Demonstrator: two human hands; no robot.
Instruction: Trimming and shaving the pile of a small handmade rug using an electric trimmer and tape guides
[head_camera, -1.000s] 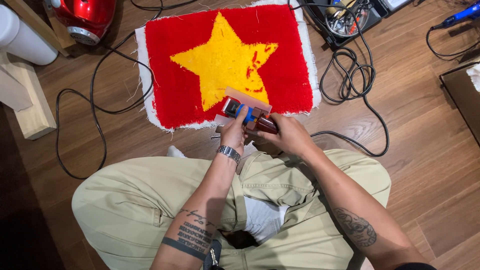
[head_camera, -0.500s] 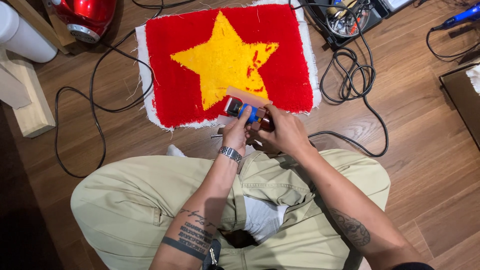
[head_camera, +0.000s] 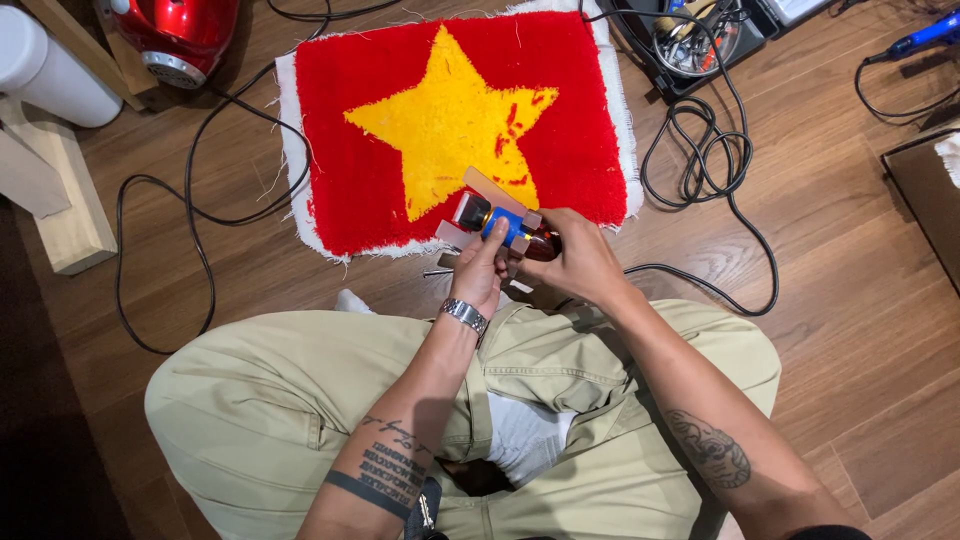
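From the head view, both hands have lifted the electric carpet trimmer a little and turned it up onto the tufted red rug's near edge. Right hand wraps its dark body; left hand pinches the blue collar.

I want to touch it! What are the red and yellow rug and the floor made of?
The rug looks like soft tufted yarn: fuzzy pile, frayed white cloth edges. The floor looks like smooth brown wood or laminate planks, with grain lines and a slight sheen.
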